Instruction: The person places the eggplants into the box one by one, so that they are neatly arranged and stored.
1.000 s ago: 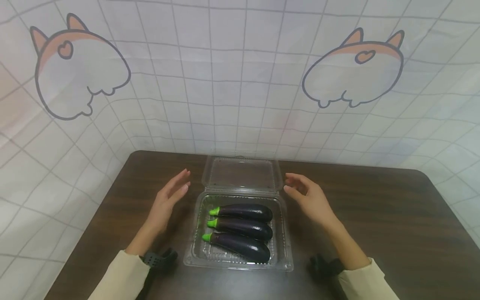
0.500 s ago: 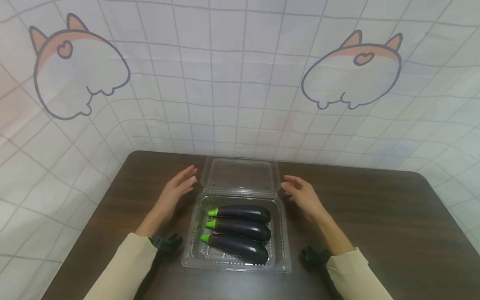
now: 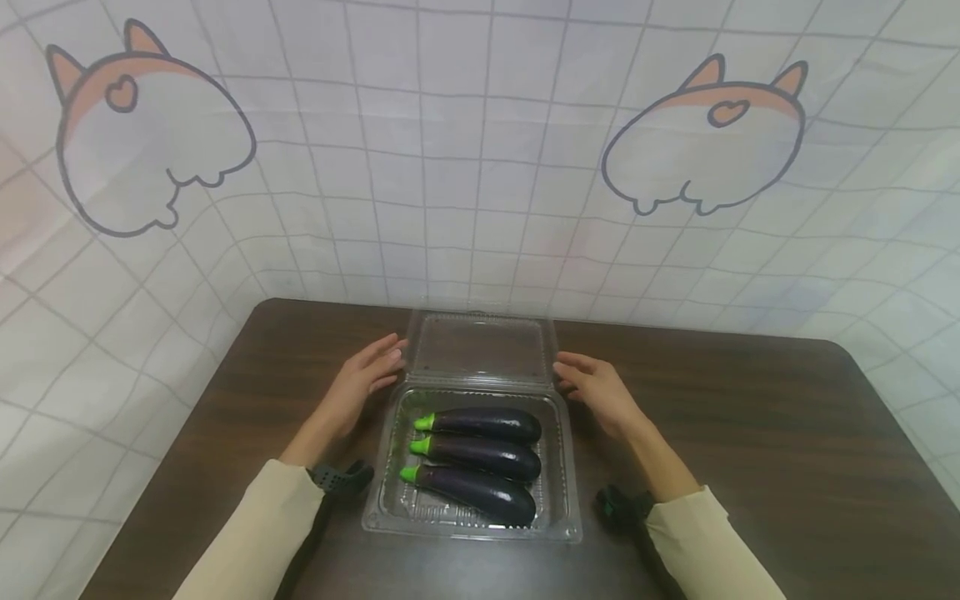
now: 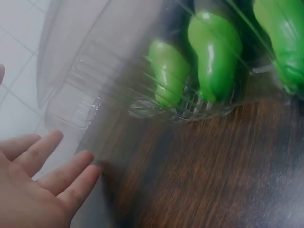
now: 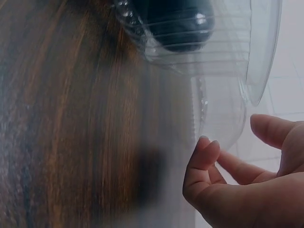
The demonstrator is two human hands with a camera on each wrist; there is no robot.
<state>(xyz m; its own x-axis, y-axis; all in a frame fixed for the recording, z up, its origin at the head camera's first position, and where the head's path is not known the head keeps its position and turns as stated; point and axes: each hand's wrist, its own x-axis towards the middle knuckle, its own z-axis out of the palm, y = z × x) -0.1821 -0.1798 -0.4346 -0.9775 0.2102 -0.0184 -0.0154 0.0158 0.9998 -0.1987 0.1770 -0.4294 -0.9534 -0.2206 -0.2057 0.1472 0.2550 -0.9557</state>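
Note:
Three dark purple eggplants [image 3: 483, 458] with bright green stem ends lie side by side in a clear plastic clamshell container [image 3: 472, 534]. Its lid [image 3: 480, 346] is folded back flat behind the base. On the left, my left hand [image 3: 356, 387] has its fingertips right at the lid's left edge; the left wrist view shows its fingers [image 4: 76, 187] spread and holding nothing. Opposite it, my right hand [image 3: 600, 396] reaches the lid's right edge with loosely bent fingers. In the right wrist view, its thumb [image 5: 273, 130] stands apart from the fingers near the lid's corner.
The container stands on a dark wood-grain table [image 3: 750, 433]. Behind and at the sides hangs a white grid-patterned cloth [image 3: 480, 167] with cartoon animal prints. A dark strap with a small device [image 3: 341, 479] is on each wrist, beside the container's base.
Both hands have moved inward, the left to the right and the right to the left, up to the lid's side edges. The container and eggplants have stayed in place.

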